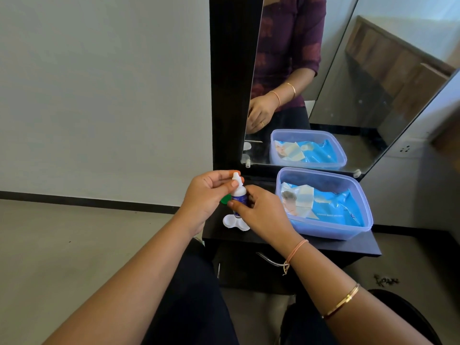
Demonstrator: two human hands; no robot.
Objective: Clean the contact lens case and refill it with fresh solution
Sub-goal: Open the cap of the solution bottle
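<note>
A small solution bottle (238, 195), smooth plastic with a white tapered neck and a dark blue label, stands upright between both hands above the dark bench (348, 245). The right hand (261, 210) wraps its fingers round the labelled body, thumb pressed on the front. The left hand (206, 192) curls over the top, thumb and forefinger pinching the white cap at the tip.

Just below the right hand's thumb lies the contact lens case (235, 222), glossy white plastic shaped as two shallow round wells joined side by side, open and flat on the bench; the right well is partly hidden by that hand. A green round lid (225, 199) peeks out between the left hand's palm and the bottle, mostly covered, so whether it rests on the bench cannot be told.

To the right of the right hand sits a translucent bluish plastic tub (348, 232), rectangular with rounded corners, holding a crinkled blue wipes packet (331, 207). Beyond the hands a black-framed mirror (348, 95) rises from the bench. A thin cord band and a gold bangle circle the right wrist.
</note>
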